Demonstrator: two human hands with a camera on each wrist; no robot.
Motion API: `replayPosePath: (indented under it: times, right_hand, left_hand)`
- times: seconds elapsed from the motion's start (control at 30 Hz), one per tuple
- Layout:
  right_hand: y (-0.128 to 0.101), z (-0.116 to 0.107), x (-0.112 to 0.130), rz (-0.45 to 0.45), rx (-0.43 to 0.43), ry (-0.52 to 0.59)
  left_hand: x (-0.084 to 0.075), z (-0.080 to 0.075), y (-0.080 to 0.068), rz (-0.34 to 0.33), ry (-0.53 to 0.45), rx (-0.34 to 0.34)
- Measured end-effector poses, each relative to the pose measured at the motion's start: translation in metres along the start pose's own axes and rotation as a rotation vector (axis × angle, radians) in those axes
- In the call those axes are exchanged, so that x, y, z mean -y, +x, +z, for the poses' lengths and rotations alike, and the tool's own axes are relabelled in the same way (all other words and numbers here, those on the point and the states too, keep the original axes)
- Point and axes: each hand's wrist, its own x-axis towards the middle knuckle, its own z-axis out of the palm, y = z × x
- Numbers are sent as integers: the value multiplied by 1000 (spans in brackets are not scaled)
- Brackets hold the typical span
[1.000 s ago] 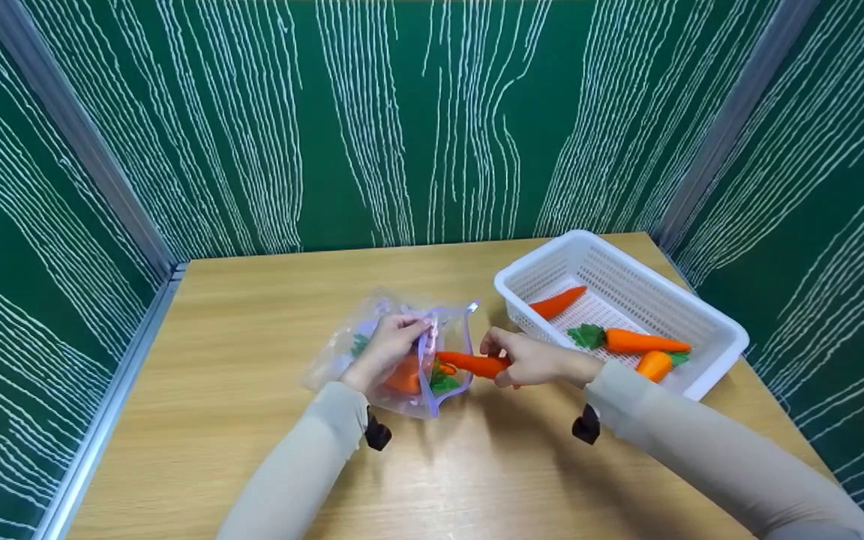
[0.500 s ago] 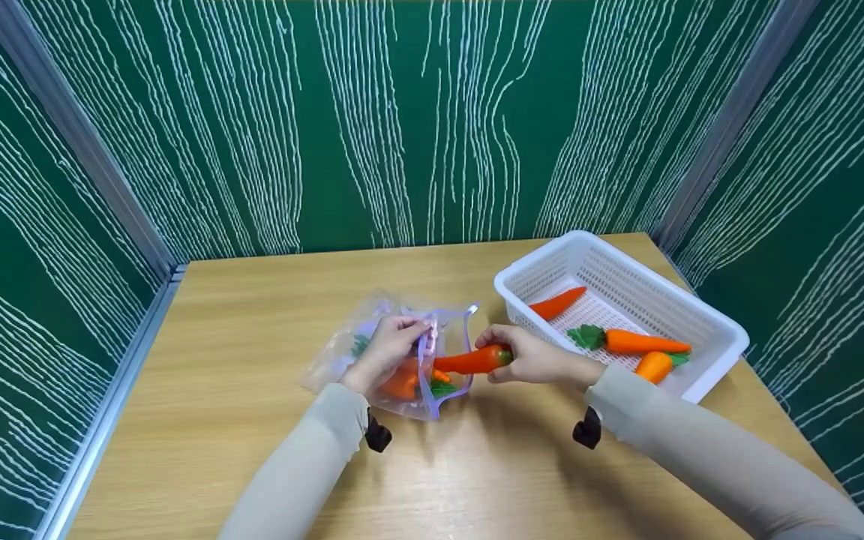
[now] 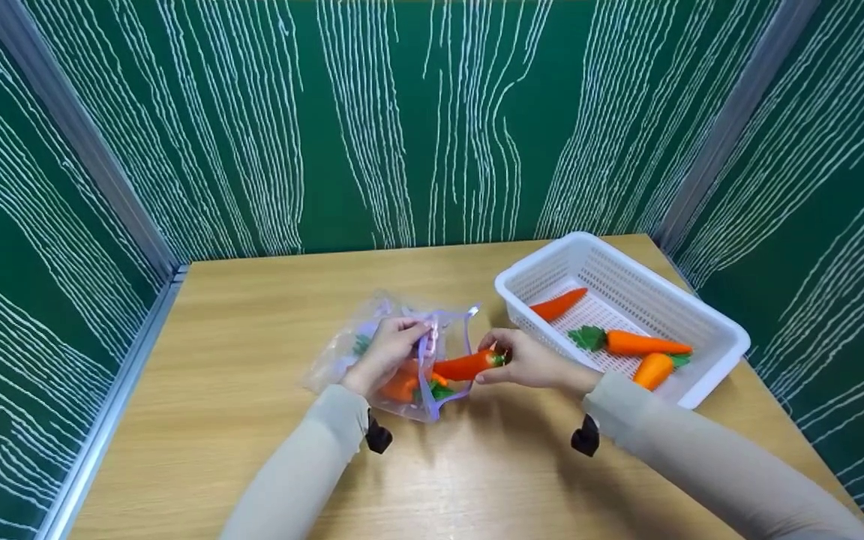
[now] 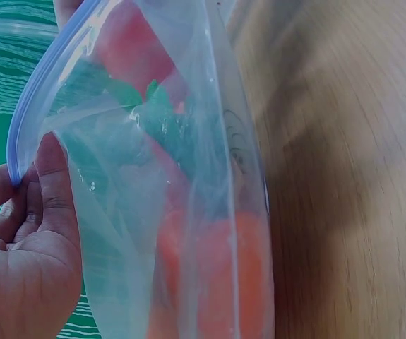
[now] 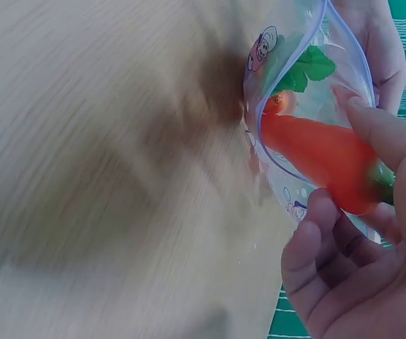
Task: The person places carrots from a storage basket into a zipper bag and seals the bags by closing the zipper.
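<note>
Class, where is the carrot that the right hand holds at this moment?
In the head view the carrot lies mid-table, its tip inside the mouth of the bag that the left hand holds open, its top gripped by the right hand, left of the basket.

Head looks down — wrists close (sharing the bag).

Bag left of basket
</note>
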Motion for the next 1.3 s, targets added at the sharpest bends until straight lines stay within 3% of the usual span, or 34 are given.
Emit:
replayPosePath:
  times: [0.2, 0.4, 0.73, 0.97, 1.3]
  right_hand:
    - [-1, 1, -1, 41, 18, 151]
    - [1, 3, -4, 24, 29, 228]
    - [3, 11, -1, 25, 23, 241]
    - [10, 22, 1, 54, -24, 234]
    - [18, 35, 11, 21, -101, 214]
  left_hand:
    - [1, 0, -1, 18, 3, 10]
    - [0, -1, -2, 24, 6, 9]
    - [-1, 0, -3, 59, -7, 9]
    - [-2, 1, -1, 57, 11, -6]
    - [-1, 0, 0, 43, 20, 18]
